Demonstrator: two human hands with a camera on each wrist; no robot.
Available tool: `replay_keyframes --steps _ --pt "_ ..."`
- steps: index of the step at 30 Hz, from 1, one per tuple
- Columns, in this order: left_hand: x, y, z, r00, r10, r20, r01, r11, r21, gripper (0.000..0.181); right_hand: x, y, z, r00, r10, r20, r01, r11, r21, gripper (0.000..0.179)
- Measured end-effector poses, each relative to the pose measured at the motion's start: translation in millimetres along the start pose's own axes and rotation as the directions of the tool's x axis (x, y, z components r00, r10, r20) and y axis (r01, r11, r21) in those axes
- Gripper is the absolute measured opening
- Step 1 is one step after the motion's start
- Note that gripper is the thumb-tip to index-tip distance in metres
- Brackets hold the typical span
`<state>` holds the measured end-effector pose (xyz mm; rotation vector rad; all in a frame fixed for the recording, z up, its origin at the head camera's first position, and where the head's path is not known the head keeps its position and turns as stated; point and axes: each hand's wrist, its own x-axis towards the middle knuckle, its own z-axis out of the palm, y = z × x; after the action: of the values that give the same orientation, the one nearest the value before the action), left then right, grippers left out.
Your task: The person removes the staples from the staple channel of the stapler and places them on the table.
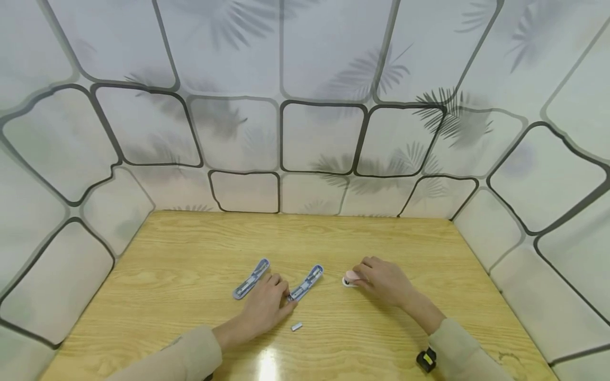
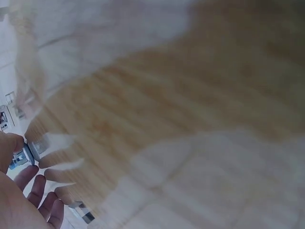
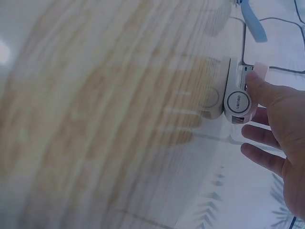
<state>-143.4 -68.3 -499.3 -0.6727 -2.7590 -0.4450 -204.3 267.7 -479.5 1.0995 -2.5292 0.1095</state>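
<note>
In the head view my left hand (image 1: 267, 304) pinches the near end of an opened blue stapler (image 1: 310, 279) between thumb and fingers. That stapler lies slanted on the table, its metal inner parts showing. Just left of the hand lies a second opened blue stapler (image 1: 248, 283). My right hand (image 1: 386, 280) grips a small pink and white stapler (image 1: 351, 277) at the table surface. In the right wrist view, the thumb lies against this stapler's (image 3: 238, 101) side, near its round logo. A small silver staple strip (image 1: 296, 326) lies nearer to me, below the left fingertips.
The wooden table (image 1: 190, 248) meets patterned white walls (image 1: 314, 143) at its back and sides. A small black object with a yellow label (image 1: 426, 360) is beside the right sleeve.
</note>
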Motion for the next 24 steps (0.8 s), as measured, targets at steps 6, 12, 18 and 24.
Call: replay_keyframes --steps 6,12,18,24 --pt "-1.8 1.2 -1.2 0.999 -0.045 0.001 0.045 0.995 -0.086 0.031 -1.2 0.0 -1.3 0.999 -0.035 -0.032 0.036 0.999 0.021 0.024" --pt "-1.5 13.4 -8.7 0.998 -0.064 -0.005 0.062 0.984 -0.169 0.033 -3.4 -1.1 -2.9 0.999 -0.042 -0.012 0.042 0.998 0.044 0.024" --pt "1.3 36.3 -13.5 1.0 0.028 0.001 -0.027 0.98 -0.198 0.031 -6.6 -6.0 -3.8 0.999 -0.036 0.0 0.036 0.996 0.081 0.025" --pt "6.5 56.6 -8.9 0.994 0.072 0.076 -0.056 0.979 -0.198 0.032 -7.8 -13.4 -5.2 0.998 -0.065 -0.022 0.067 0.993 0.098 0.026"
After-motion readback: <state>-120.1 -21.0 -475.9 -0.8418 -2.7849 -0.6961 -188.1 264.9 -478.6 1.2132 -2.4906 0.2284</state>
